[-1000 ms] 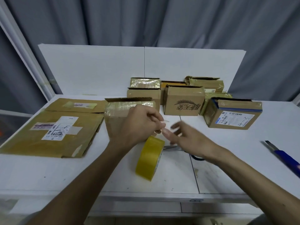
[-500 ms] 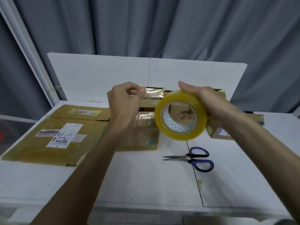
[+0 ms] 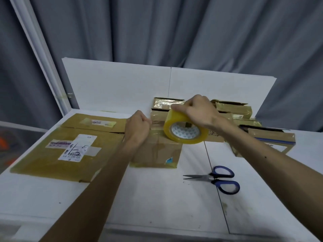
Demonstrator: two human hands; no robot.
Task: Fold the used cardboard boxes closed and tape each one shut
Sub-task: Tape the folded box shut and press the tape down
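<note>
A closed brown cardboard box [image 3: 157, 152] stands in the middle of the white table [image 3: 157, 203]. My right hand [image 3: 199, 110] grips a roll of yellowish clear tape [image 3: 185, 130] just above the box's top right corner. My left hand [image 3: 138, 128] is curled at the box's top left edge and pinches the pulled tape end, with a clear strip stretched between hand and roll across the box top.
Several more small boxes [image 3: 269, 138] are stacked behind and to the right. Two flattened cartons [image 3: 57, 154] lie at the left. Blue-handled scissors [image 3: 218, 179] lie near the front right. A white board [image 3: 122, 84] stands along the back edge.
Both hands have come down from in front of me to the box top. The roll tilted lower and the left hand drew the tape end to the box's left edge.
</note>
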